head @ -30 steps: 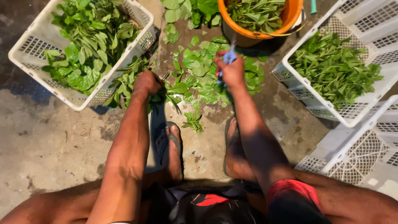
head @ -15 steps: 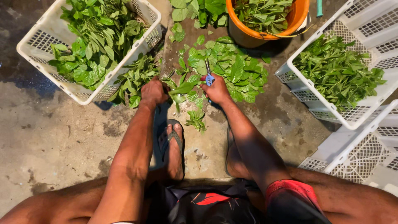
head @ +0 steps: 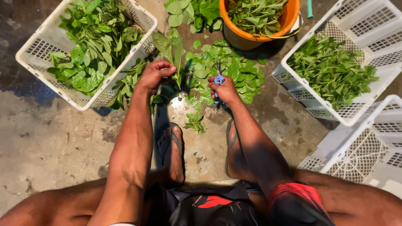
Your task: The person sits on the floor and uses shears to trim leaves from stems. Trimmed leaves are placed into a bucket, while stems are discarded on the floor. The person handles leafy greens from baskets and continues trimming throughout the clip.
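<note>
We had bare floor point(head: 50, 138) open at left; baskets point(head: 83, 54) point(head: 335, 71), a bucket point(head: 259, 21) and piled leaves point(head: 234, 71) blocked everything ahead.

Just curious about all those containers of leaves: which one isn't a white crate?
The round orange bucket at the top centre, filled with green leaves. The others, the crate on the left and the crates on the right, are white, rectangular and slotted.

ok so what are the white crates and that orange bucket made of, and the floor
White crates: likely moulded plastic, matte, with a lattice of vent holes in the walls. Orange bucket: probably plastic too, smooth with a slight sheen. Floor: looks like bare concrete, rough, mottled and stained.
</note>
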